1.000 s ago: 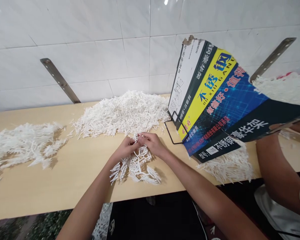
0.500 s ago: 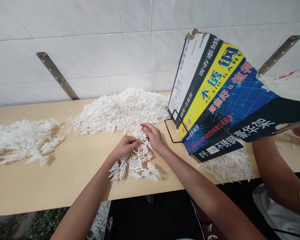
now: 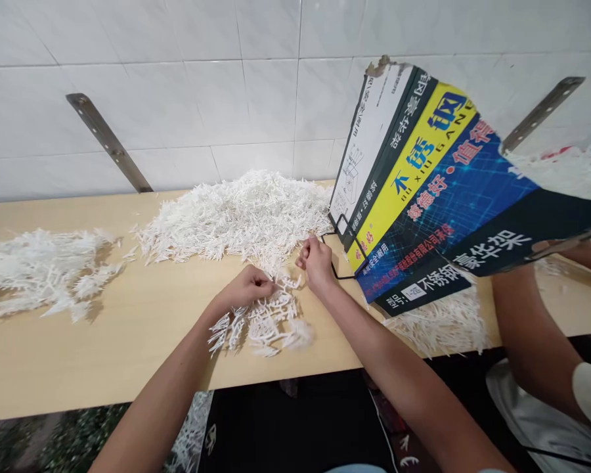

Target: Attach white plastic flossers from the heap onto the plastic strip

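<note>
1. At the left end of the wooden tabletop [image 3: 128,341], a loose heap of branched white plastic pieces [image 3: 39,269] lies spread out, well apart from both hands.
2. A slanted metal bracket [image 3: 109,143] runs up the tiled wall behind the tabletop's back edge.
3. In the middle, against the back edge, sits the big pile of short white plastic sticks [image 3: 236,213], within easy reach of both hands, likely so pieces can be drawn from its near side.
4. The left hand [image 3: 246,289] is curled closed, pinching a branched white cluster [image 3: 261,322] whose comb-like sprigs fan out on the tabletop toward the front edge; the wrist rests low, steadying the cluster.
5. The right hand [image 3: 318,263], just beside the left and nearer the big pile, is clenched with fingertips together; it seems to grip a small white piece at the cluster's far end, though the piece is too small to be sure.
6. A printed cardboard box [image 3: 423,197] leans tilted on a black wire stand [image 3: 337,253] right of the hands, its open side facing away, apparently as a divider.
7. Under and beyond the box lies another spread of white sticks [image 3: 443,325], near the front edge.
8. At the right edge, another person's arm [image 3: 532,335] reaches under the box.
</note>
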A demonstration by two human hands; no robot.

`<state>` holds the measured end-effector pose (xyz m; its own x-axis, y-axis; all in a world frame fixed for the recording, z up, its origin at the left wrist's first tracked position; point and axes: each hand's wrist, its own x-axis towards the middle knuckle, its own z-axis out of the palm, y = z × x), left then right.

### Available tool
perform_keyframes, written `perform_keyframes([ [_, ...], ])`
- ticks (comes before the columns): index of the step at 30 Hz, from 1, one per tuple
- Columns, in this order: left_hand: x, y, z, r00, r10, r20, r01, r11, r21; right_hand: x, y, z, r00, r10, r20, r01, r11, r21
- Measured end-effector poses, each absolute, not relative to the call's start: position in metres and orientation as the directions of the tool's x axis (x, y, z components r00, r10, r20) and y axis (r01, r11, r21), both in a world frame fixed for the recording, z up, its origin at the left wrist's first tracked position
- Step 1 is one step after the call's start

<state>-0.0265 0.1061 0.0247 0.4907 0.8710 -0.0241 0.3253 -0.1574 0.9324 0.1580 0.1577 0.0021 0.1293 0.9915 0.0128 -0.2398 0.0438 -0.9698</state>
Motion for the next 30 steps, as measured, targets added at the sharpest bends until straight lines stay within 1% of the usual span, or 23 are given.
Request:
perform_keyframes([
  [1,-0.027,0.105,0.025,0.482,0.875,-0.034,0.338,-0.15,0.929,0.158,0.157,0.004,0.109,0.994,0.019,-0.262,0.047,-0.964],
  [2,-0.027,0.104,0.024,0.446,0.894,-0.036,0.352,-0.138,0.926,0.159,0.156,0.007,0.058,0.997,0.049,-0.25,0.062,-0.966],
  [4,-0.027,0.104,0.024,0.327,0.945,-0.017,0.356,-0.106,0.928,0.16,0.152,0.012,-0.082,0.988,0.128,-0.187,0.111,-0.976],
  [6,-0.026,0.105,0.023,0.248,0.969,-0.007,0.341,-0.081,0.937,0.162,0.148,0.018,-0.199,0.966,0.167,-0.158,0.137,-0.978],
  [8,-0.025,0.107,0.023,0.242,0.97,-0.019,0.327,-0.063,0.943,0.165,0.145,0.021,-0.295,0.935,0.196,-0.128,0.164,-0.978],
  [10,-0.025,0.108,0.023,0.265,0.964,-0.036,0.328,-0.055,0.943,0.166,0.146,0.02,-0.402,0.889,0.22,-0.046,0.22,-0.974],
  [11,-0.025,0.109,0.024,0.275,0.961,-0.037,0.331,-0.058,0.942,0.166,0.147,0.018,-0.429,0.876,0.221,0.003,0.245,-0.969],
  [13,-0.026,0.109,0.025,0.298,0.954,-0.026,0.34,-0.08,0.937,0.164,0.151,0.013,-0.389,0.897,0.208,0.08,0.258,-0.963],
  [15,-0.028,0.109,0.026,0.337,0.941,-0.021,0.339,-0.1,0.935,0.163,0.155,0.007,-0.268,0.943,0.197,0.084,0.227,-0.97],
  [18,-0.03,0.11,0.028,0.411,0.91,-0.05,0.334,-0.1,0.937,0.164,0.157,0.004,-0.106,0.98,0.168,-0.054,0.164,-0.985],
  [20,-0.03,0.109,0.028,0.429,0.9,-0.074,0.351,-0.091,0.932,0.166,0.157,0.006,-0.07,0.992,0.106,-0.173,0.093,-0.98],
  [22,-0.03,0.107,0.029,0.404,0.912,-0.074,0.364,-0.086,0.928,0.168,0.154,0.01,-0.119,0.99,0.075,-0.234,0.046,-0.971],
  [23,-0.03,0.106,0.029,0.383,0.921,-0.066,0.36,-0.083,0.929,0.169,0.153,0.013,-0.17,0.981,0.09,-0.229,0.049,-0.972],
  [25,-0.028,0.105,0.03,0.346,0.936,-0.058,0.346,-0.07,0.936,0.168,0.149,0.017,-0.292,0.946,0.138,-0.168,0.092,-0.982],
  [27,-0.027,0.104,0.031,0.336,0.94,-0.064,0.343,-0.059,0.937,0.166,0.147,0.017,-0.365,0.918,0.154,-0.091,0.13,-0.987],
  [28,-0.026,0.105,0.031,0.339,0.938,-0.063,0.343,-0.061,0.938,0.165,0.146,0.016,-0.363,0.92,0.148,-0.057,0.137,-0.989],
  [30,-0.026,0.107,0.031,0.371,0.927,-0.046,0.332,-0.086,0.939,0.164,0.148,0.012,-0.29,0.946,0.146,-0.009,0.15,-0.989],
])
